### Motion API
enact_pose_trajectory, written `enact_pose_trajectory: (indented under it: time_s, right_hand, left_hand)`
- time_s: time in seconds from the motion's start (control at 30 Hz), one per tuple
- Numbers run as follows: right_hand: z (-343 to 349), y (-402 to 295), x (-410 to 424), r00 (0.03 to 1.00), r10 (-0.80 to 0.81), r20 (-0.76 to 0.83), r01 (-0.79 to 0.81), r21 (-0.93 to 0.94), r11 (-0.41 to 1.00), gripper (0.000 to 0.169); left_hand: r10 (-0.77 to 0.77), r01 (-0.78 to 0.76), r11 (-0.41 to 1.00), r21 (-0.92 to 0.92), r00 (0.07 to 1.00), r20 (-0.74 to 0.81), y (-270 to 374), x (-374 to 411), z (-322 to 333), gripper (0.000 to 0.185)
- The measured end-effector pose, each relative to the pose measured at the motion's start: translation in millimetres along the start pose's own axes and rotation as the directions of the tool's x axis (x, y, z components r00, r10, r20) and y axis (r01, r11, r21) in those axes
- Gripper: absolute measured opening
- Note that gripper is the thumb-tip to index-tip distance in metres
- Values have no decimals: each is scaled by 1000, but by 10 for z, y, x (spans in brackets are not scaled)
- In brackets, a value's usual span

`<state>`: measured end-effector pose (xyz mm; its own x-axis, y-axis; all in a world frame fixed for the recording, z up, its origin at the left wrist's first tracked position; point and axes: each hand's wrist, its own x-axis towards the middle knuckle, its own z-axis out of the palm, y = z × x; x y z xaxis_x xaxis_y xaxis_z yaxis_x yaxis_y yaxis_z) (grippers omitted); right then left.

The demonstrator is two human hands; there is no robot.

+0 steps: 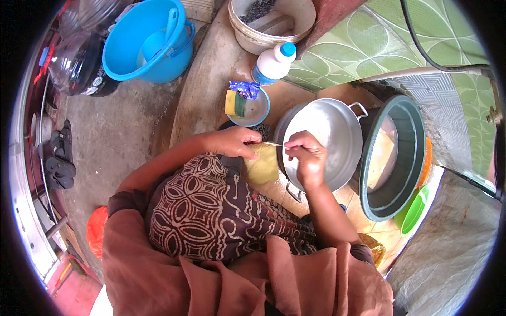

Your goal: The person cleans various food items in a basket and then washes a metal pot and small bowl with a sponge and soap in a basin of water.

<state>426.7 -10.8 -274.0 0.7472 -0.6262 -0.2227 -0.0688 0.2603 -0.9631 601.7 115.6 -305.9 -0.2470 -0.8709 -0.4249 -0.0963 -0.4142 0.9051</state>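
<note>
My left hand [237,143] grips the upper left corner of a soft-looking, yellowish flat slab [264,169], which hangs before my knees. Across from it, my right hand [307,155] is over the near left rim of a large aluminium pot [340,158]. Its fingers pinch a thin, shiny strip [276,144] that runs along the slab's top edge; whether it is a blade or part of the slab I cannot tell. To the right of the pot, a dark green plastic basin [411,158] holds water and a pale, flat piece [380,158].
A small bowl [265,112] carries a yellow-green sponge [236,103] and a blue sachet [246,89]. Behind it stand a white bottle [274,65] and a whitish bucket [257,44]. A blue tub [118,65] with a dipper is at upper left, a bright green container [417,211] at right.
</note>
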Motion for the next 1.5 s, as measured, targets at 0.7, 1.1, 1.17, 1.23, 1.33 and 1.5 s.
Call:
enact_pose_trajectory:
  time_s: [0.7, 1.1, 1.17, 1.23, 1.33, 1.5]
  right_hand:
    - [-2768, -308, -1366, 963, 148, -225, -251, -948, 193, 34]
    - [34, 85, 616, 859, -8, 513, 454, -752, 479, 19]
    - [185, 419, 671, 783, 75, 618, 566, -757, 328, 19]
    - [310, 745, 644, 714, 220, 665, 596, -741, 307, 20]
    - [474, 995, 514, 715, 331, 616, 587, -786, 194, 31]
    - [500, 1022, 447, 764, 383, 519, 504, -851, 147, 50]
  left_hand:
    - [-78, 532, 740, 412, 676, -733, -802, 212, -283, 37]
    - [-63, 623, 639, 451, 627, -777, -660, 485, -548, 60]
    - [-24, 575, 655, 491, 665, -746, -664, 493, -504, 58]
    - [-50, 569, 688, 450, 656, -753, -622, 555, -509, 53]
    - [-84, 561, 714, 419, 662, -745, -668, 632, -593, 44]
    - [79, 450, 761, 468, 651, -755, -899, 698, -685, 24]
